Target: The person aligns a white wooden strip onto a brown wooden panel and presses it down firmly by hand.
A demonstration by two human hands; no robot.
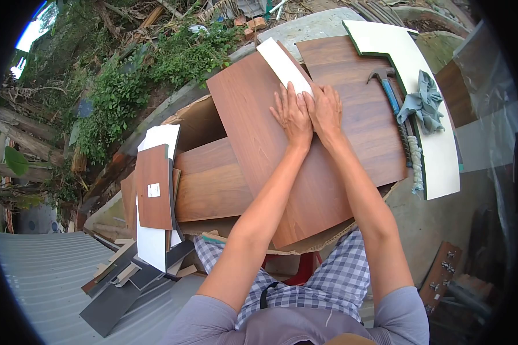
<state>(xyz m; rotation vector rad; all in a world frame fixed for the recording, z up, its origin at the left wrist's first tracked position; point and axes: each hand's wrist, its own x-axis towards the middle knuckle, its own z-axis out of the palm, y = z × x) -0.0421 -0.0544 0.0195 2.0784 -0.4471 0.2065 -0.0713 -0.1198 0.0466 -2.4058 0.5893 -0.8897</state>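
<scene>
A white strip of board lies across the far part of a reddish-brown wood-grain panel. My left hand rests flat at the strip's near end, fingers spread over strip and panel. Right beside it, my right hand presses down at the strip's right edge with its fingers stretched forward. The near end of the strip is partly hidden under my hands. To their right, a hammer with a blue and black handle lies on another brown panel.
A white L-shaped board sits at the right, with a crumpled grey-blue cloth on it. A cord-wrapped tool lies beside the hammer. Stacked board pieces stand at the left. Plants grow beyond the concrete edge.
</scene>
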